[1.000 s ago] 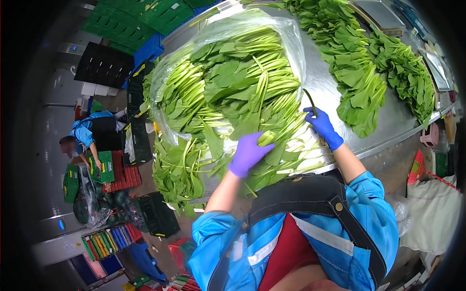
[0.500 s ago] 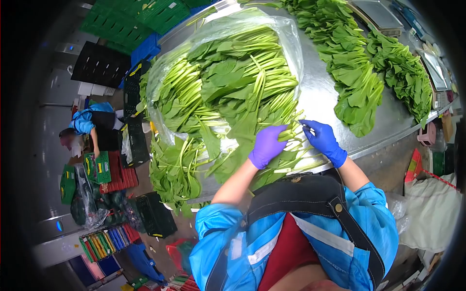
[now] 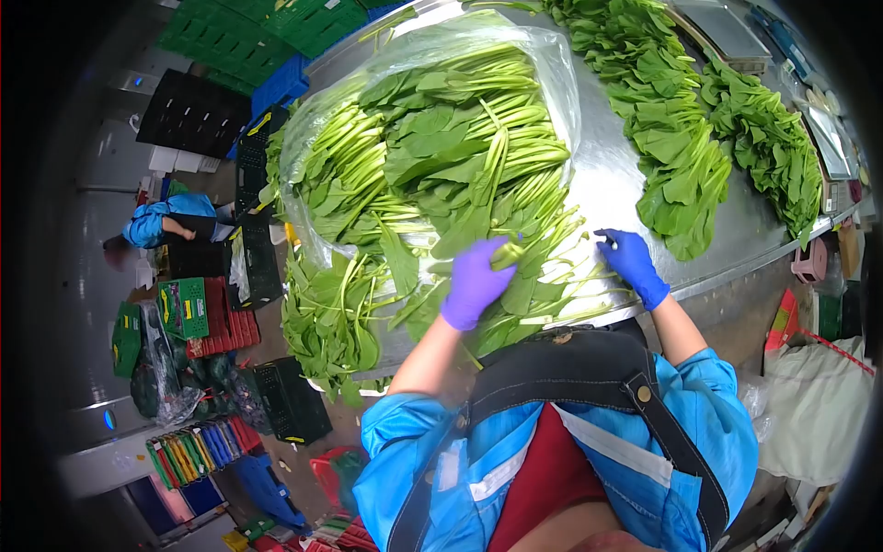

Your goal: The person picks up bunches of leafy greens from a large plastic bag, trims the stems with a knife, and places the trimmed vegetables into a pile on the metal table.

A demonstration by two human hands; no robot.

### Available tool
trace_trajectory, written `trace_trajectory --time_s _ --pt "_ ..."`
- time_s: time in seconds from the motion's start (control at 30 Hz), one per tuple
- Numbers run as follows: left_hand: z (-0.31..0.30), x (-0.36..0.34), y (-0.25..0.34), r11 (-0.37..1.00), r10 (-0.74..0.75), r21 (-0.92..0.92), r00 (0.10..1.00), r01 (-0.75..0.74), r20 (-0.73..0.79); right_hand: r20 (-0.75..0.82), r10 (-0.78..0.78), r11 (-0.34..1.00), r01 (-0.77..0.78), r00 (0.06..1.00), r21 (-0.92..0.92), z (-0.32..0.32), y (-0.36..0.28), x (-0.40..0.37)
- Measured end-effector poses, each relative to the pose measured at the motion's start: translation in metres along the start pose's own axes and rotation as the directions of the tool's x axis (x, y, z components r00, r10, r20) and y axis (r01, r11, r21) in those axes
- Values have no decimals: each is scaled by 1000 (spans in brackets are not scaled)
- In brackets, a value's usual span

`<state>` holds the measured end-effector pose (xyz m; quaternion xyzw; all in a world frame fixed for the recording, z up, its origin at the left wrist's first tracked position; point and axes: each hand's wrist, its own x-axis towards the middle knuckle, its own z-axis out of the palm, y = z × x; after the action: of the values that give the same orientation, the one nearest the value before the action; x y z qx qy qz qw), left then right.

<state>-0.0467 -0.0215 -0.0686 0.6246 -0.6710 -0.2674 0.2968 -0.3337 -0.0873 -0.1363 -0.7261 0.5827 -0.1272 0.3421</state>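
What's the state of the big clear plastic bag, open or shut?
Open: the plastic bag gapes at its near end, and leafy greens spill from it onto the steel table.

Green crates point(image 3: 267, 32) sit upper left; a person in blue point(image 3: 161, 225) bends, seemingly near red crates point(image 3: 221, 317).

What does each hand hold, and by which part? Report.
Left hand grips leafy greens by their stem ends. Right hand touches loose stems; hold cannot be told.
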Motion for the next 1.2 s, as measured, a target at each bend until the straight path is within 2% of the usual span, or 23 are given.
trace_trajectory --time_s 0.03,0.07,0.1,0.17,0.23,0.3,0.33,0.4,0.43,0.47,0.5,0.57,0.6,0.73,0.8,0.83,0.9,1.0,1.03,1.1,1.13,1.17,1.2 --pt "-8 2 10 1000 -2 -1 1000 2 8 -83 -22 997 28 996 65 7 6 7" --pt "-17 6 22 988 -3 -153 996 16 84 -183 -82 988 104 980 112 19 14 16" --pt "-22 8 30 953 8 -299 988 40 156 -186 -81 988 103 979 112 30 19 25" --pt "-18 9 40 926 -20 -366 980 92 196 -291 -227 954 272 929 125 49 25 45" --pt "-15 9 41 892 -46 -428 971 146 235 -300 -268 948 306 916 87 47 16 52" --pt "-10 8 30 904 -196 -316 936 288 292 -26 -32 951 39 999 306 38 11 51" --pt "-6 6 23 904 -197 -316 936 289 292 35 44 946 -53 998 321 37 14 51" --pt "2 6 14 993 -88 -67 987 97 132 81 45 927 -72 996 369 31 18 45" --pt "6 6 13 992 -91 -71 987 101 132 126 45 904 -94 991 417 29 21 39" --pt "11 8 13 997 -59 -32 989 64 136 78 -47 938 17 996 346 27 25 33" --pt "16 10 14 1000 -26 8 990 25 141 79 -44 939 14 996 343 31 30 31" --pt "32 12 9 997 37 62 987 -47 154 -150 -158 977 177 976 123 40 37 29" --pt "38 14 10 985 100 119 981 -121 167 -107 -87 986 101 990 133 41 36 30" --pt "57 19 12 976 149 123 965 -179 218 -158 -93 968 126 983 216 45 28 35" --pt "66 20 4 959 227 124 953 -254 201 19 -38 995 36 999 94 38 22 39" --pt "68 21 -1 958 229 124 953 -257 200 17 -38 995 37 999 94 32 18 37" --pt "66 22 -11 934 116 277 925 -226 363 -28 -108 950 111 994 291 15 5 27" --pt "50 21 -18 905 -15 385 894 -178 449 -23 -145 967 146 989 210 -15 -27 8" --pt "43 22 -10 905 -16 386 894 -178 448 -23 -145 967 147 989 210 -23 -35 4" --pt "30 24 7 919 -1 372 946 -127 325 1 -113 960 109 994 260 -32 -46 -3" --pt "28 26 13 919 -5 374 946 -123 324 3 -93 919 84 996 386 -31 -46 -5" --pt "30 27 19 972 107 182 968 -150 226 6 -93 918 83 996 389 -31 -50 -6" --pt "34 27 23 980 199 -13 974 -199 105 122 -20 857 -46 992 513 -33 -55 -7"
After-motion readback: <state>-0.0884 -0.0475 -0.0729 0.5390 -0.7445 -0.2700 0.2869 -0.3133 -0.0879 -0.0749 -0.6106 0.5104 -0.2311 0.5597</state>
